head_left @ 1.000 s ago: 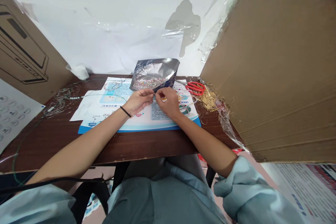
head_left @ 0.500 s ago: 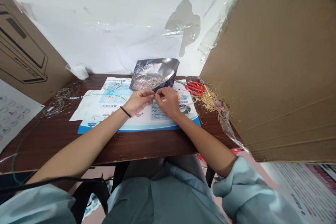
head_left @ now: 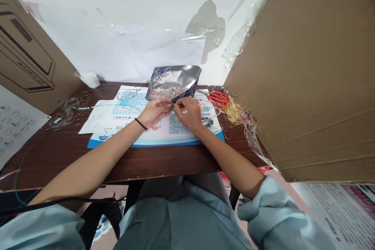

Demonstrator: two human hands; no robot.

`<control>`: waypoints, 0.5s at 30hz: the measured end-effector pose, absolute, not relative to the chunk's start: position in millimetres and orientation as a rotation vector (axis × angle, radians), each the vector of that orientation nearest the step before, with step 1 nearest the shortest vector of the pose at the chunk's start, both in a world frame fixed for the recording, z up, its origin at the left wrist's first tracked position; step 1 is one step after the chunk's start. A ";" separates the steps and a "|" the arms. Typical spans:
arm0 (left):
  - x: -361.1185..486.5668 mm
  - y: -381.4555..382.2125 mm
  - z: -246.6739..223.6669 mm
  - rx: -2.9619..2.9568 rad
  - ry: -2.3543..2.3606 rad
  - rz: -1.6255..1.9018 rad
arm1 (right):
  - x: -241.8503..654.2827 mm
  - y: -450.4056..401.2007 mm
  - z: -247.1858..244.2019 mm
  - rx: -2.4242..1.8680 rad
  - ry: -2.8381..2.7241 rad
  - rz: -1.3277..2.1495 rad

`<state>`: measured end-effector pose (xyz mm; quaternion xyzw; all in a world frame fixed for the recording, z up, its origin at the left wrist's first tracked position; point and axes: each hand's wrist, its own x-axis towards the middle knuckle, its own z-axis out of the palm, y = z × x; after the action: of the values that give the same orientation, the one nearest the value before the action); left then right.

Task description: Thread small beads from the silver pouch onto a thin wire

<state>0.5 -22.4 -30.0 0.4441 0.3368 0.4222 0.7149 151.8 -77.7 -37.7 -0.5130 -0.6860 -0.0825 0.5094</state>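
Note:
My left hand (head_left: 156, 113), with a black band at the wrist, pinches its thumb and fingertips together just in front of the foil bag. My right hand (head_left: 189, 113) is pinched too, its fingertips meeting those of the left. What lies between the fingertips is too small to make out. Behind both hands the silver-lined foil bag (head_left: 183, 73) stands open, holding many small pale and coloured beads (head_left: 165, 93). A printed sheet (head_left: 140, 138) with a blue edge lies under the hands. A thin green thread (head_left: 129, 106) runs across it toward my left hand.
Red-handled scissors (head_left: 218, 99) lie right of the bag beside a heap of thin golden sticks (head_left: 233, 113). Tangled clear thread (head_left: 68, 109) with white beads is at the left. Cardboard panels (head_left: 310, 78) flank the dark wooden table (head_left: 164, 162). A white cup (head_left: 91, 80) lies by the wall.
Both hands keep their pinch at nearly the same spot, with only slight finger movement. The whole view has shifted very slightly; nothing else has visibly moved.

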 end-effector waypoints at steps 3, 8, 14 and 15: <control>-0.1 -21.8 -29.1 0.973 0.767 0.932 | 152.1 -77.2 -38.5 -1.211 -1.656 -0.220; 0.4 -23.1 -27.1 0.947 0.729 0.943 | 153.1 -76.4 -38.6 -1.219 -1.653 -0.235; 1.2 -22.5 -28.8 0.938 0.711 0.955 | 153.5 -76.4 -38.4 -1.247 -1.644 -0.211; 1.2 -21.9 -29.5 0.939 0.714 0.953 | 153.4 -76.4 -38.5 -1.240 -1.642 -0.206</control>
<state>1.2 -21.9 -29.5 0.4257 0.3236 0.4323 0.7261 153.4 -76.4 -38.5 -0.5154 -0.6824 -0.0856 0.5112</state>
